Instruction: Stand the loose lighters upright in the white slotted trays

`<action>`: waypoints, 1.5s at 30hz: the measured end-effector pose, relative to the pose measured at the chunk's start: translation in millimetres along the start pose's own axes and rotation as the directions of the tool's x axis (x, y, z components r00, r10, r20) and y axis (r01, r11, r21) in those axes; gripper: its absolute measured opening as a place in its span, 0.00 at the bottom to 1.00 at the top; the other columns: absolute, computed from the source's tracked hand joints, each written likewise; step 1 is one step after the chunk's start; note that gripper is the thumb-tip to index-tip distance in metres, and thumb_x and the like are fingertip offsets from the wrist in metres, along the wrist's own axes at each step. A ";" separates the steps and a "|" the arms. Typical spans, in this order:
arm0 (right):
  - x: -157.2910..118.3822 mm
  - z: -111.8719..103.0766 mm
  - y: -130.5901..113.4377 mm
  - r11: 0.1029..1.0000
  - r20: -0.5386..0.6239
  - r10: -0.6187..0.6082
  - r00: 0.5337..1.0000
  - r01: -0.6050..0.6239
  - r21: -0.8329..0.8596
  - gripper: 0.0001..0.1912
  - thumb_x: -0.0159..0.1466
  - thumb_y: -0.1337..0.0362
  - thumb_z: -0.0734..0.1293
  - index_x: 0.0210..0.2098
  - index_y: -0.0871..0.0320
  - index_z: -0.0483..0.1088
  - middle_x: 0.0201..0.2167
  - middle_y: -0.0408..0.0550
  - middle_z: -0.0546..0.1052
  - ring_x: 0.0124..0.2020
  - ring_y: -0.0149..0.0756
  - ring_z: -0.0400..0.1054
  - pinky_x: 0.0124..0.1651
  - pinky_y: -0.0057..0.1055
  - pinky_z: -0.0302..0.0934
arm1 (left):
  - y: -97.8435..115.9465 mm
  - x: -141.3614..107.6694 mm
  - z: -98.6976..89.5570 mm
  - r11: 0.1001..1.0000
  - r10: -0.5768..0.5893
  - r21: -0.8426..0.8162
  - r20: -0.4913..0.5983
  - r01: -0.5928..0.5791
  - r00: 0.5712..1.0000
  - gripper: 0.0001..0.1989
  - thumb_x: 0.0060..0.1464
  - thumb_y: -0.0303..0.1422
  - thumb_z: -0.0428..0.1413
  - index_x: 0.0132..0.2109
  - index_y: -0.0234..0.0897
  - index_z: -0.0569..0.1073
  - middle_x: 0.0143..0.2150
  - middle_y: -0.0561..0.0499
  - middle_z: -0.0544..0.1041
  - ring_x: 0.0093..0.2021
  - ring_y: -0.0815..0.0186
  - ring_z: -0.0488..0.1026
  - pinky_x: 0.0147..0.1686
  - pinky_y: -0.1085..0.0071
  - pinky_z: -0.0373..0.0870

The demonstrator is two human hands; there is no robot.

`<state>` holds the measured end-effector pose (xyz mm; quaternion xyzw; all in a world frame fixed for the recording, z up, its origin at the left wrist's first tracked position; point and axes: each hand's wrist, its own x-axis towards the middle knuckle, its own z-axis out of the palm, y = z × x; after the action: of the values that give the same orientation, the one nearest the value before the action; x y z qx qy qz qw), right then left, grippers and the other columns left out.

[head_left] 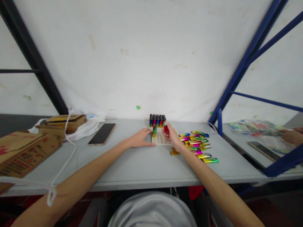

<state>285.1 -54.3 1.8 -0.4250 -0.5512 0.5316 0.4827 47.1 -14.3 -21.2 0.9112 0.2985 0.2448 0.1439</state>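
A pale tray with rows of holes [159,141] lies on the table, and several colourful lighters [157,121] with black tops stand upright in its back part. One green lighter [154,132] stands nearer the front left of the tray. My left hand [142,138] rests at the tray's left edge, thumb and fingers apart, holding nothing. Over the tray's right side, my right hand [170,134] is closed on a red lighter [166,129]. Right of it, several shiny multicoloured lighters [195,143] lie in a loose pile.
A phone [102,134] lies on the grey table [142,167] to the left, near cardboard boxes [28,151] and a white cable [68,138]. Blue frame bars [236,72] stand at the right. Beyond them are another person's hand [292,136], plastic bags and a second phone [264,150].
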 end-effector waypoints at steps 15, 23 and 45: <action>-8.5 -0.5 -0.8 0.743 0.097 -0.417 0.904 0.400 -0.536 0.16 0.70 0.49 0.69 0.34 0.54 0.77 0.27 0.45 0.77 0.31 0.38 0.69 0.39 0.32 0.63 | 1.0 -0.5 0.5 1.000 -0.007 -0.001 0.002 0.007 1.000 0.36 0.56 0.59 0.66 0.58 0.35 0.76 0.57 0.37 0.78 0.59 0.44 0.75 0.63 0.52 0.70; -3.6 -2.2 4.7 0.678 0.169 -0.417 0.893 0.430 -0.596 0.10 0.73 0.56 0.68 0.42 0.54 0.78 0.35 0.49 0.84 0.36 0.42 0.77 0.43 0.33 0.65 | 0.1 -0.5 1.7 1.000 -0.002 0.006 -0.003 0.003 1.000 0.35 0.56 0.59 0.66 0.57 0.35 0.77 0.56 0.38 0.79 0.58 0.45 0.75 0.62 0.52 0.71; 2.7 -10.9 4.0 0.437 0.338 -0.421 0.842 0.515 -0.737 0.19 0.76 0.55 0.66 0.29 0.55 0.74 0.25 0.46 0.75 0.27 0.35 0.63 0.36 0.29 0.55 | -1.7 0.5 1.0 1.000 0.003 0.001 -0.019 -0.003 1.000 0.33 0.55 0.58 0.67 0.56 0.37 0.78 0.56 0.38 0.80 0.58 0.43 0.76 0.62 0.51 0.72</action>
<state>295.2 -49.4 -2.3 -0.3981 -0.8496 0.0889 0.3343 47.2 -12.8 -22.6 0.9093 0.2987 0.2534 0.1405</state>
